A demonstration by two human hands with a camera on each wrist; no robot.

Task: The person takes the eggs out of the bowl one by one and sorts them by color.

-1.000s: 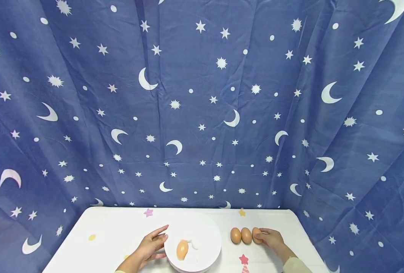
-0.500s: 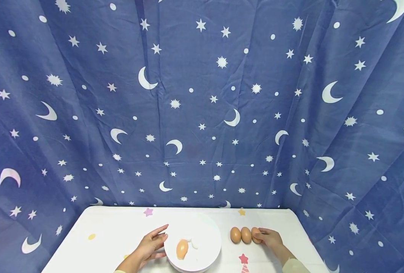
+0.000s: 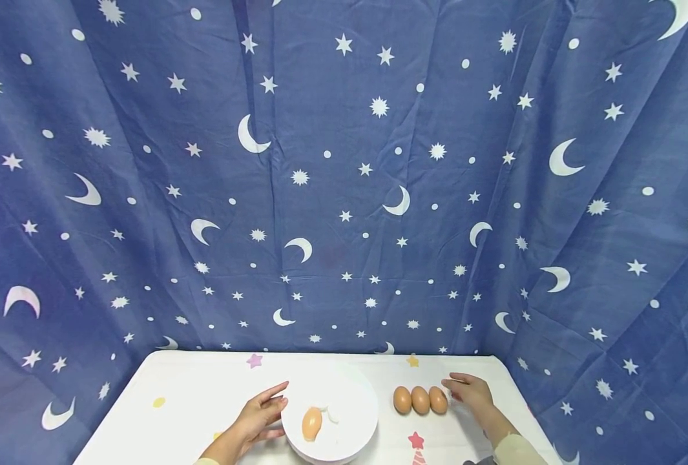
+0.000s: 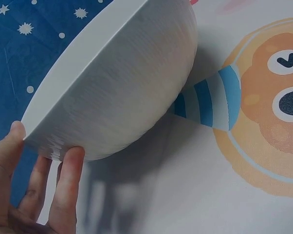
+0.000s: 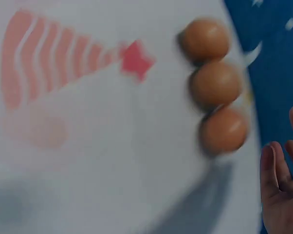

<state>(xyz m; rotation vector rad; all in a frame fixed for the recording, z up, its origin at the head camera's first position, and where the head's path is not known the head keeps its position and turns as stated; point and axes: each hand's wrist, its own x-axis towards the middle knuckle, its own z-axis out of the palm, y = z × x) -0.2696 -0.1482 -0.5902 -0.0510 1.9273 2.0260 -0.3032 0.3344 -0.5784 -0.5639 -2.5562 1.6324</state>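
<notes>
Three brown eggs (image 3: 420, 400) lie side by side in a row on the right of the table, the rightmost touching or nearly touching its neighbour. I judge them light, smooth and stiff-shelled, apt to roll, and fragile if they are real; a gentle thumb-and-finger grip round the middle should suit. My right hand (image 3: 473, 392) is just beyond the rightmost one, apart from it, holding nothing, fingers loosely bent. Left of the row stands the white bowl (image 4: 127, 87), likely rigid and slick, best steadied by its side or rim. My left hand (image 3: 258, 418) rests spread fingertips against its left side. Inside lie an orange egg-shaped thing (image 3: 312, 424) and white bits (image 3: 332, 415) I can't identify. A star-and-moon curtain (image 3: 320, 226) hangs along the far side.
</notes>
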